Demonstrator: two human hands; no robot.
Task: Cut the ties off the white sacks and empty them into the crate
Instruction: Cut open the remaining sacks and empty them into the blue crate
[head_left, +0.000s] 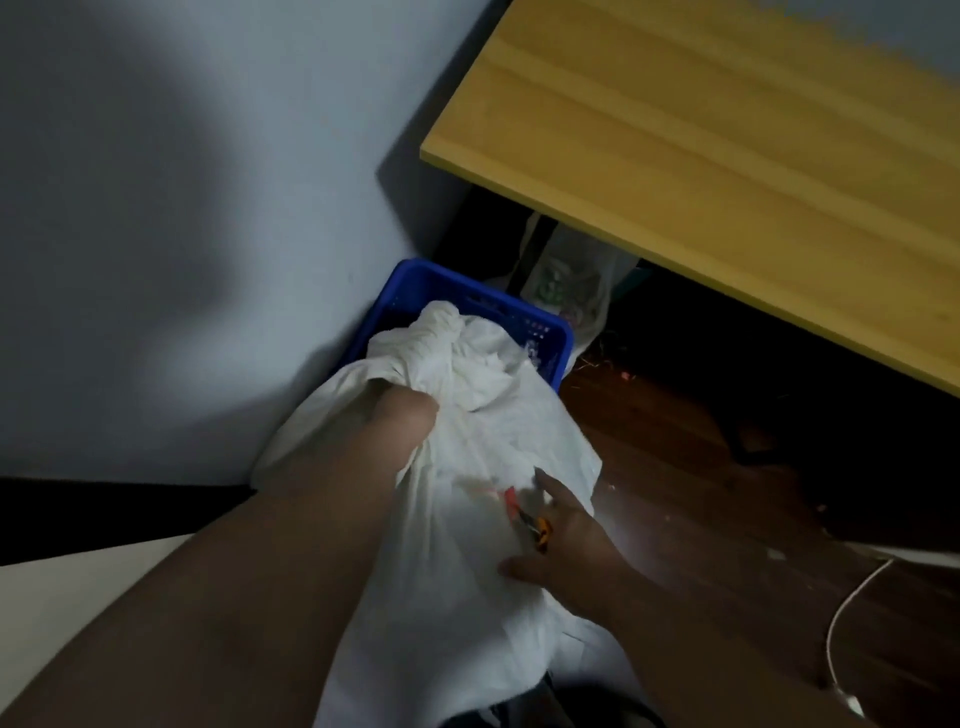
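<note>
A large white sack (457, 571) leans with its bunched, knotted neck (447, 332) over the blue plastic crate (550, 343) standing against the wall. My left hand (405, 415) is buried in the sack's folds just below the neck and grips the cloth. My right hand (566, 540) presses flat on the sack's side while holding a small orange and yellow cutter (527, 519) between its fingers. The crate's inside is mostly hidden by the sack.
A yellow wooden tabletop (727, 156) overhangs at the upper right. Beneath it stands a clear plastic bag (566, 286). The pale wall (182, 208) is at the left. Dark wooden floor (701, 467) with small scraps lies to the right, and a white cable (841, 623).
</note>
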